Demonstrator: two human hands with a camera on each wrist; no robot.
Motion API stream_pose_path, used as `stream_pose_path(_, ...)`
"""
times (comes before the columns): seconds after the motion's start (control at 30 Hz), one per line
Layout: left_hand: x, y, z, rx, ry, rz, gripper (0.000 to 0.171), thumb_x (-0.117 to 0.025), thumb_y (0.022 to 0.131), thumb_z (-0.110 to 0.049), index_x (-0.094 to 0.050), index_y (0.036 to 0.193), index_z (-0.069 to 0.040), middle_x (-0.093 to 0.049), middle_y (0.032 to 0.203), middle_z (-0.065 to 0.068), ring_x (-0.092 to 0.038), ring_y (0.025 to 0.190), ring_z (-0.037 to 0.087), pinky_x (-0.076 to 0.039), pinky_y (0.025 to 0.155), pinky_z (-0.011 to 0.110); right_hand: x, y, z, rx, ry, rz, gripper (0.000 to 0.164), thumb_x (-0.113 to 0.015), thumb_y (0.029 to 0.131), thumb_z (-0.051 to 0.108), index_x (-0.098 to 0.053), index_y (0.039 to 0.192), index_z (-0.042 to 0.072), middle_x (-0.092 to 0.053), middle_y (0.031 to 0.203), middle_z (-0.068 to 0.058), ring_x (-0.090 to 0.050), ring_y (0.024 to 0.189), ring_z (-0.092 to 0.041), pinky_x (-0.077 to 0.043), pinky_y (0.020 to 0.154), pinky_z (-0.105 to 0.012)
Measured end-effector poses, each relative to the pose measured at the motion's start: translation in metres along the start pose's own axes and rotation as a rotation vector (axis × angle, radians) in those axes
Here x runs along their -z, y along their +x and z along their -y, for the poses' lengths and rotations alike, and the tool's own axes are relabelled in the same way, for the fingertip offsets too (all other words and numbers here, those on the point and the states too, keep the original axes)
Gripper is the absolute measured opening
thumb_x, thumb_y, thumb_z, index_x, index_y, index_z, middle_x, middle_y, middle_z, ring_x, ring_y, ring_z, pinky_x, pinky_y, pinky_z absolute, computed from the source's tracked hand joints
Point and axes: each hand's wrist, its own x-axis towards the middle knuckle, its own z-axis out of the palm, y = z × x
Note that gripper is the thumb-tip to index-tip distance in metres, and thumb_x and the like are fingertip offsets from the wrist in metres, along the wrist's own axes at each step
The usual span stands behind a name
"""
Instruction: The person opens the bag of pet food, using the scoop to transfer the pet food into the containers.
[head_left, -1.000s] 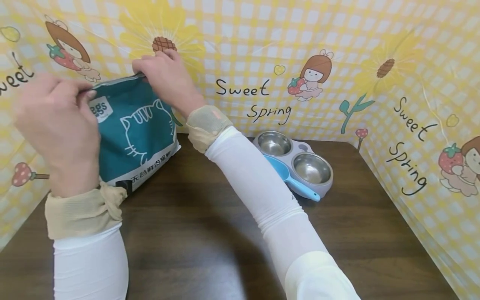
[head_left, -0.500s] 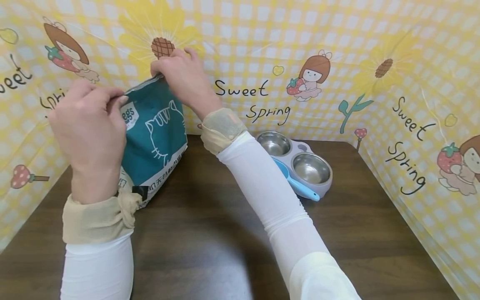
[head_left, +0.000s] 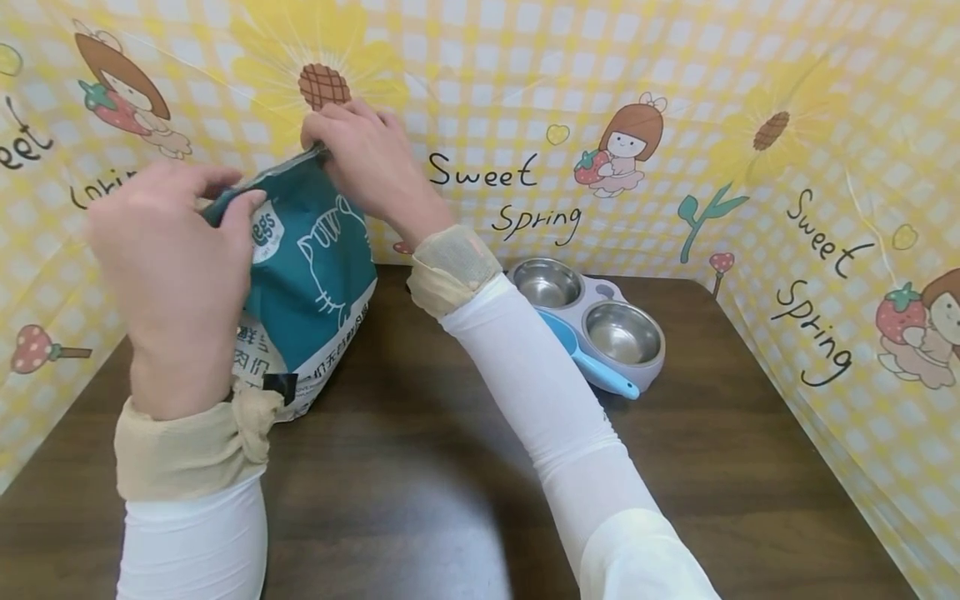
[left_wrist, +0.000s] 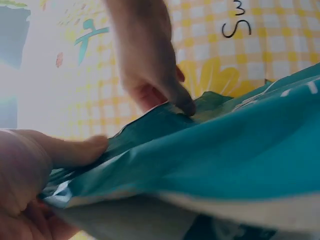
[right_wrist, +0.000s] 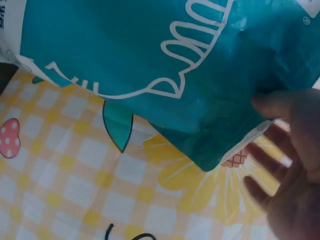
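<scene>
Fingers (head_left: 210, 177) of the left hand (head_left: 172, 267) part-spread, near top corner of the teal bag (head_left: 288, 292) held between them and the thumb. Right hand (head_left: 375, 167) pinches the far end of the top edge. Bag's left of centre in head view, further right than 1 s ago, side panel now showing. Left thumb has spread since 0.5 s ago. Double bowl (head_left: 592, 289), scoop (head_left: 603, 372) unmoved, right of centre on the counter (head_left: 390, 467). Right wrist view adds right thumb on bag front; left wrist, creased top.

There is one bag (head_left: 311, 283), one scoop (head_left: 600, 371), one holder (head_left: 577, 311), two bowls (head_left: 622, 335).
</scene>
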Motion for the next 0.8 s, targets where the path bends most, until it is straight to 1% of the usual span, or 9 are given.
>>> stream_pose_path(0.07,0.005,0.000,0.002,0.058,0.024,0.080,0.037,-0.069,0.092,-0.028,-0.075,0.109,0.004,-0.073,0.103,0.026,-0.064,0.092,0.043,-0.046,0.082,0.054,0.000,-0.003,-0.001,0.070,0.018,-0.007,0.026,-0.055,0.101,0.031,-0.062,0.125,0.035,-0.055,0.136,0.018,-0.034,0.133,-0.004,-0.021,0.117,-0.031)
stream_pose_path(0.13,0.012,0.001,0.005,0.109,0.057,0.163,0.041,-0.066,0.093,-0.032,-0.074,0.111,0.004,-0.073,0.103,0.028,-0.063,0.089,0.044,-0.047,0.070,0.049,0.000,-0.004,-0.001,0.152,0.046,-0.007,0.028,-0.059,0.097,0.039,-0.063,0.125,0.035,-0.056,0.135,0.019,-0.034,0.133,-0.002,-0.020,0.117,-0.028)
stream_pose_path(0.2,0.018,0.001,0.007,0.114,0.084,0.212,0.043,-0.064,0.094,-0.034,-0.074,0.110,0.005,-0.073,0.098,0.029,-0.063,0.085,0.043,-0.045,0.059,0.043,0.002,-0.005,-0.001,0.209,0.090,0.010,0.031,-0.059,0.095,0.043,-0.064,0.125,0.034,-0.058,0.132,0.019,-0.035,0.131,0.000,-0.018,0.116,-0.025)
stream_pose_path(0.3,0.023,0.000,0.008,0.074,0.088,0.209,0.040,-0.062,0.096,-0.031,-0.076,0.105,0.005,-0.073,0.089,0.030,-0.064,0.077,0.043,-0.039,0.054,0.038,0.005,-0.004,0.001,0.223,0.145,0.033,0.030,-0.058,0.094,0.044,-0.065,0.121,0.035,-0.061,0.128,0.021,-0.036,0.129,0.001,-0.018,0.114,-0.026)
stream_pose_path(0.4,0.023,0.000,0.007,0.051,0.080,0.186,0.037,-0.062,0.096,-0.029,-0.077,0.103,0.004,-0.074,0.087,0.028,-0.065,0.076,0.044,-0.040,0.056,0.040,0.006,-0.004,0.004,0.193,0.156,0.027,0.027,-0.059,0.094,0.043,-0.066,0.118,0.033,-0.062,0.126,0.018,-0.038,0.128,-0.001,-0.020,0.113,-0.027)
stream_pose_path(0.53,0.021,0.001,0.008,0.102,0.058,0.227,0.041,-0.061,0.095,-0.035,-0.077,0.107,0.001,-0.075,0.091,0.027,-0.065,0.076,0.037,-0.036,0.052,0.021,0.006,-0.011,0.005,0.113,0.155,-0.038,0.033,-0.063,0.094,0.042,-0.061,0.121,0.024,-0.056,0.129,0.010,-0.040,0.125,-0.007,-0.026,0.110,-0.021)
stream_pose_path(0.67,0.022,0.008,0.021,0.130,0.022,0.375,0.054,-0.056,0.095,-0.046,-0.074,0.113,0.002,-0.073,0.098,0.028,-0.058,0.074,0.029,-0.034,0.049,0.016,0.010,-0.021,0.008,-0.023,0.289,-0.089,0.031,-0.064,0.094,0.038,-0.056,0.114,0.016,-0.052,0.116,0.004,-0.045,0.108,-0.008,-0.036,0.093,-0.015)
stream_pose_path(0.73,0.023,0.014,0.033,0.146,-0.011,0.481,0.060,-0.051,0.096,-0.052,-0.072,0.115,0.001,-0.071,0.097,0.025,-0.053,0.074,0.024,-0.037,0.052,0.023,0.012,-0.025,0.010,-0.109,0.424,-0.055,0.024,-0.060,0.096,0.039,-0.056,0.100,0.015,-0.054,0.098,0.003,-0.048,0.091,-0.008,-0.040,0.079,-0.017)
stream_pose_path(0.8,0.024,0.023,0.045,0.208,-0.072,0.594,0.066,-0.044,0.096,-0.061,-0.070,0.115,-0.003,-0.069,0.093,0.015,-0.051,0.070,0.020,-0.039,0.055,0.031,0.014,-0.029,0.013,-0.178,0.576,0.014,0.030,-0.056,0.098,0.041,-0.054,0.086,0.014,-0.050,0.078,0.003,-0.047,0.073,-0.010,-0.039,0.065,-0.020)
